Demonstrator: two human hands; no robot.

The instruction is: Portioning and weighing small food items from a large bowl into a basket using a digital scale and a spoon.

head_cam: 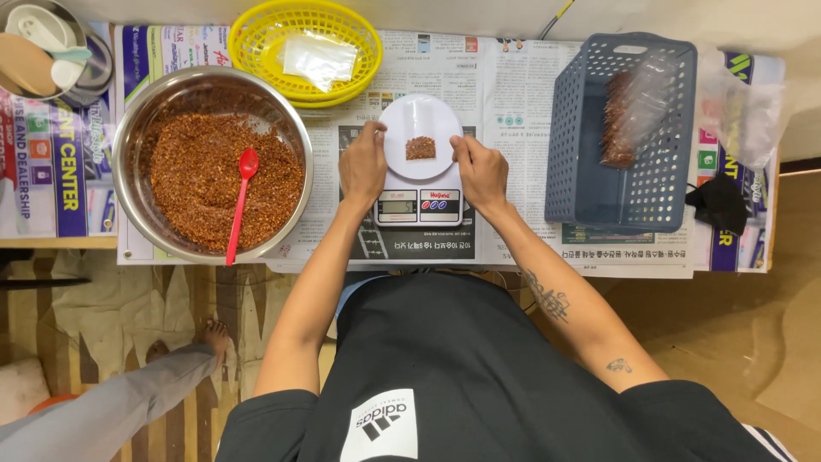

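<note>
A small round white plastic dish (421,135) sits on top of a white digital kitchen scale (418,205), and both hands meet it at opposite edges: the left hand (363,164) touches its left rim, the right hand (481,171) its right rim, each with fingers curled and thumb and fingertips closing on the edge. A little heap of reddish-brown flakes (420,148) lies at the dish's middle, squarely between the two hands and about equally near to each. Nothing stands between hands and dish

Left of the scale, well apart, is a big round steel bowl (211,162) full of the same reddish-brown flakes, with a red plastic spoon (240,201) lying in it, handle pointing toward the person. Beyond the scale sits a yellow plastic mesh basket (304,47) holding clear plastic bags. Right of the scale stands a grey-blue slotted plastic basket (617,128) with filled clear bags inside. Newspaper (505,94) covers the table under all of it
</note>
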